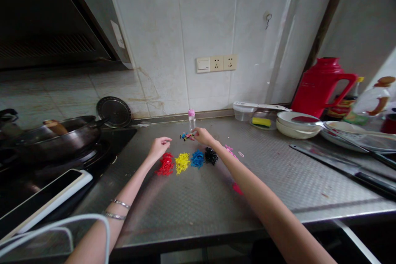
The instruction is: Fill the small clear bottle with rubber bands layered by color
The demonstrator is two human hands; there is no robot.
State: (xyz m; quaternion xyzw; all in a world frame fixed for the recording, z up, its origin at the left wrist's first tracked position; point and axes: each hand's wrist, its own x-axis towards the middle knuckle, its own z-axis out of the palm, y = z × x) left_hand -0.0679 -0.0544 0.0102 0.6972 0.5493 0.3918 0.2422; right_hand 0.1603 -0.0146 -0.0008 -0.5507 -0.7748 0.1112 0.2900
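Note:
On the steel counter sit separate piles of small looped pieces, perhaps paper clips: a red pile (pixel 165 164), a yellow pile (pixel 182 162), a blue pile (pixel 197 159) and a black pile (pixel 211 155). Pink pieces (pixel 230 151) are partly behind my right forearm. My left hand (pixel 159 147) hovers above the red pile, its fingers curled together; anything in them is too small to see. My right hand (pixel 202 136) pinches at the edge of a small mixed-colour heap (pixel 186 136). Behind it stands a clear bottle with a pink cap (pixel 192 114).
Left are a pan (pixel 62 138) on the stove and a white-edged device (pixel 46 198) with a white cable. To the right lie a sponge (pixel 261 122), stacked bowls (pixel 298 126), a knife (pixel 337 165) and a red thermos (pixel 321 86). A bright pink object (pixel 237 188) is near my right forearm.

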